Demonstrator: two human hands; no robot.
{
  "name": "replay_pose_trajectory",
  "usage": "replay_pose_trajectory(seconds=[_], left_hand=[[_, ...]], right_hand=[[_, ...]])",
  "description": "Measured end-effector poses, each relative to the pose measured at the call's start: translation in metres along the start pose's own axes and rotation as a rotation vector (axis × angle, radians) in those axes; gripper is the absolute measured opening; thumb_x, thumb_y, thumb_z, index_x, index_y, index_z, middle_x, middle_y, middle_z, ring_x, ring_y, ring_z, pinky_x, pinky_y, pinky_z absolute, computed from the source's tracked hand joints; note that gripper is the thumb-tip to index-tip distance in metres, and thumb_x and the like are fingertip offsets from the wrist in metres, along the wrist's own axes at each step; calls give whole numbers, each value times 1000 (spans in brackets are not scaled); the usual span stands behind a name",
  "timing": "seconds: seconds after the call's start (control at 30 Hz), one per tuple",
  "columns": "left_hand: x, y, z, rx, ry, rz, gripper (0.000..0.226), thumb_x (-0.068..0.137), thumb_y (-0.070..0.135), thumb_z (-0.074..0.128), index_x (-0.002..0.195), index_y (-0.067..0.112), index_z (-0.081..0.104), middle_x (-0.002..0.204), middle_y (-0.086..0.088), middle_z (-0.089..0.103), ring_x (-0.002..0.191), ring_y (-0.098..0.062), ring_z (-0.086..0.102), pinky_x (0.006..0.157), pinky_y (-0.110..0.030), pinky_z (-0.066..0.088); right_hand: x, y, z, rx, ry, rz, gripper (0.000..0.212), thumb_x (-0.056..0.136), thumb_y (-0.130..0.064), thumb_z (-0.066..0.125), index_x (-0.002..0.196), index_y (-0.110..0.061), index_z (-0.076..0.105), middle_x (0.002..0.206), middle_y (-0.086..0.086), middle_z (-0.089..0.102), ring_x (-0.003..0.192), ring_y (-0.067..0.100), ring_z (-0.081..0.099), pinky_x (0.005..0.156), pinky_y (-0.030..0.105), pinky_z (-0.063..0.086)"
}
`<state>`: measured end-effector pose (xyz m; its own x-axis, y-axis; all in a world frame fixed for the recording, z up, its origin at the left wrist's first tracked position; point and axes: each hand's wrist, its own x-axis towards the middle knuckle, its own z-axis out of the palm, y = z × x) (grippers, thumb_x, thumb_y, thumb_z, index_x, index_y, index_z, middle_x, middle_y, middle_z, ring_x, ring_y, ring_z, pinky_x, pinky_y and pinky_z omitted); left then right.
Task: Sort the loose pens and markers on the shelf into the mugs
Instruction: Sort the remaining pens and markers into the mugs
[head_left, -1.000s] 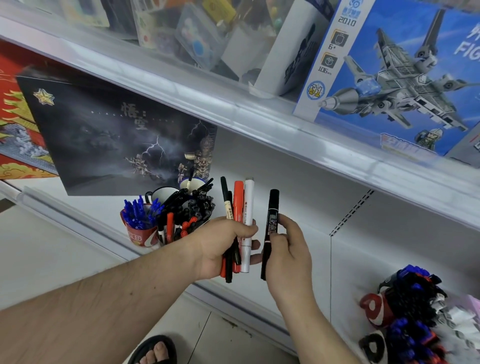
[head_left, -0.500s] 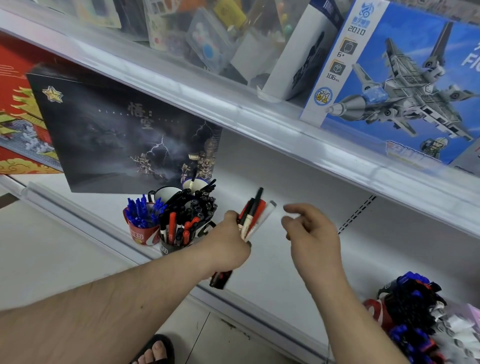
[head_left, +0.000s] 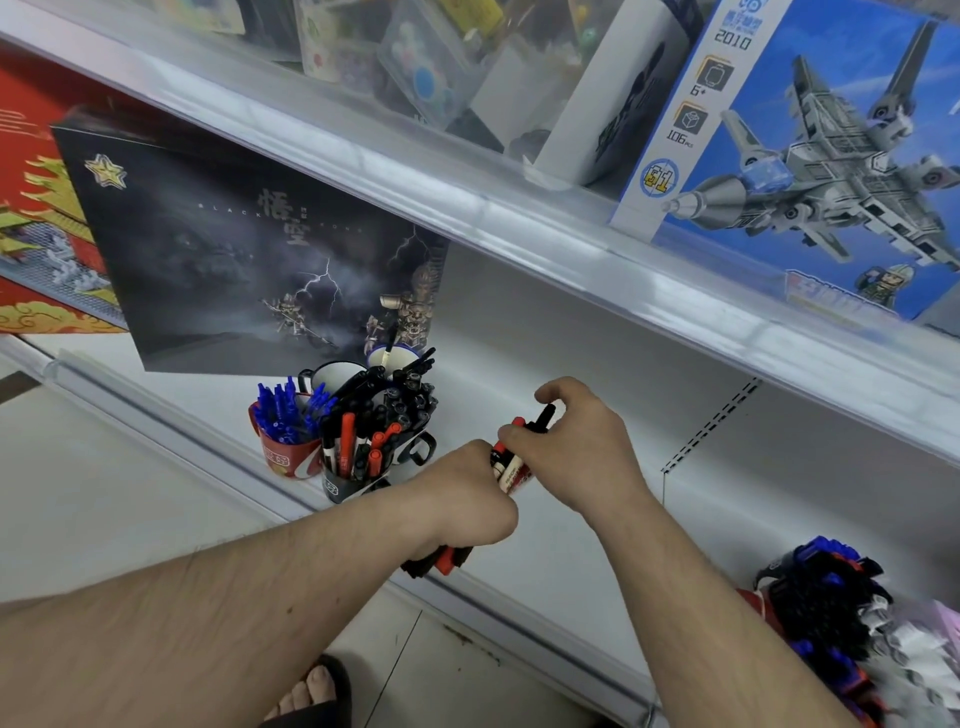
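The left hand (head_left: 467, 493) is wrapped in a fist round a bundle of markers (head_left: 511, 467), red, black and white ones together, with their caps poking out above the knuckles and their tails sticking out below the wrist. Holding them as one upright bunch looks like a way to keep the loose ones gathered while they are picked over one at a time. The right hand (head_left: 576, 447) sits just beside it, touching the top of the bundle; its fingers are curled and its thumb and forefinger appear to pinch the upper end of a black marker (head_left: 543, 418), probably to draw out that single one. How firmly it grips is hard to tell, since the fingers hide the contact.

Both hands hover above the white shelf (head_left: 545, 561), just right of the mugs. The red mug (head_left: 291, 457) holds blue pens, the dark mug (head_left: 345, 486) in front holds red and black markers, and two white mugs (head_left: 337, 371) stand behind them, near a dark box (head_left: 234, 249). Grouping by colour seems to be the plan, so the pinched marker would likely go to the dark mug
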<state>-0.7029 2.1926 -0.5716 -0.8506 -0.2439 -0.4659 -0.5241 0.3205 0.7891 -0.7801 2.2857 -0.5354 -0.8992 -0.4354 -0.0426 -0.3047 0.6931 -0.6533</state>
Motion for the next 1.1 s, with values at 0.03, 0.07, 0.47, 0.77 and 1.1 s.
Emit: replay_pose_trajectory(seconds=[0.03, 0.07, 0.47, 0.77, 1.1], left_hand=[[-1, -1, 0, -54, -33, -5, 26, 69, -4, 53, 79, 15, 38, 72, -3, 39, 57, -17, 36, 51, -22, 28], [-1, -2, 1, -121, -71, -12, 28, 65, -6, 53, 77, 15, 38, 71, -6, 39, 58, -18, 36, 53, -24, 29], [-4, -4, 1, -253, -191, 22, 33, 74, -16, 55, 90, 13, 53, 77, 1, 60, 65, -11, 55, 56, -19, 42], [-4, 2, -8, -866, -410, -95, 23, 76, 1, 68, 94, 12, 58, 76, -7, 57, 55, -15, 55, 49, -24, 46], [-8, 8, -8, -1095, -404, -133, 51, 71, 64, 61, 79, 15, 72, 75, 3, 63, 55, -8, 50, 47, -19, 45]], right_hand=[[1, -1, 0, -27, -10, 15, 32, 79, -32, 70, 107, -25, 58, 83, -8, 58, 70, 11, 58, 52, 22, 38], [3, -2, -1, -42, -18, 27, 31, 79, -30, 68, 107, -21, 59, 84, -8, 58, 70, 12, 57, 53, 23, 39], [7, 1, -11, 179, -280, 255, 17, 81, -15, 70, 79, -1, 63, 52, 8, 52, 33, 13, 29, 39, 19, 22], [5, 4, -8, 607, -30, 126, 8, 85, -1, 57, 81, -7, 53, 64, 8, 52, 43, 15, 43, 40, 26, 31], [-9, 1, -8, 814, -28, 6, 11, 97, -1, 43, 95, -11, 47, 65, 8, 68, 47, 17, 53, 43, 27, 41]])
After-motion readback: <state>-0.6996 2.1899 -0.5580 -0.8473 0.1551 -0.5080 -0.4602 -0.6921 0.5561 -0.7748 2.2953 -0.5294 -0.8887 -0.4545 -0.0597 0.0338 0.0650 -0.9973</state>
